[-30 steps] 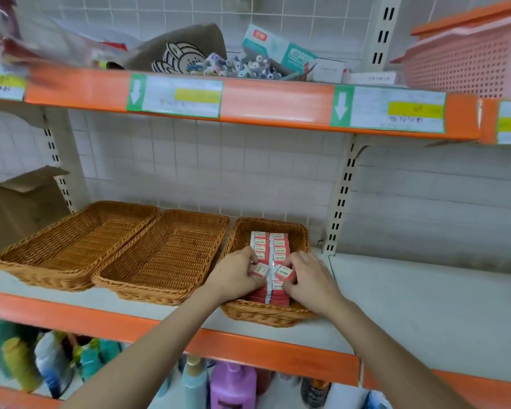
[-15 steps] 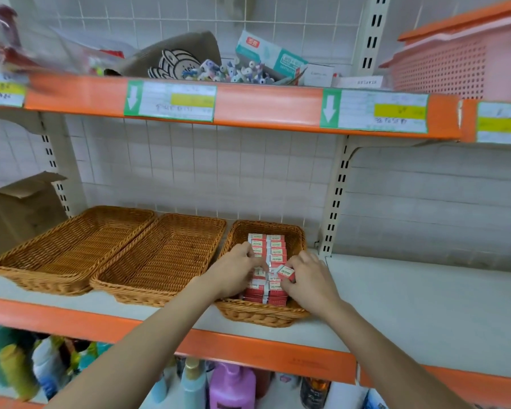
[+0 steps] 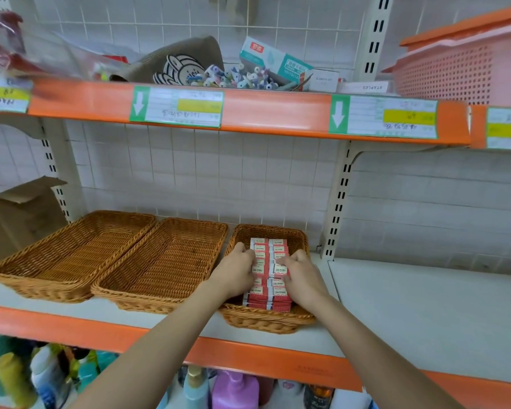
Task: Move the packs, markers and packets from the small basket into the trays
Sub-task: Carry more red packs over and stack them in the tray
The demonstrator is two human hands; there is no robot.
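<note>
A small wicker basket [image 3: 295, 321] stands on the middle shelf and holds two rows of stacked red and white packs [image 3: 268, 293]. My left hand [image 3: 236, 270] grips the left row from its side, fingers curled onto the packs. On the right row, my right hand [image 3: 300, 271] pinches a pack [image 3: 278, 269]. Left of the basket lie two larger wicker trays, one in the middle [image 3: 163, 261] and one at the far left [image 3: 71, 249], both with nothing in them. No markers or packets show in the basket.
The white shelf board [image 3: 425, 314] runs on to the right. A cardboard box [image 3: 18, 214] stands at the far left. The upper shelf [image 3: 248, 110] carries boxes, small items and a pink plastic basket [image 3: 466, 69]. Bottles [image 3: 233, 391] fill the shelf below.
Both hands have slid further back along the rows of packs, from the front of the basket to its middle. The camera has tilted slightly.
</note>
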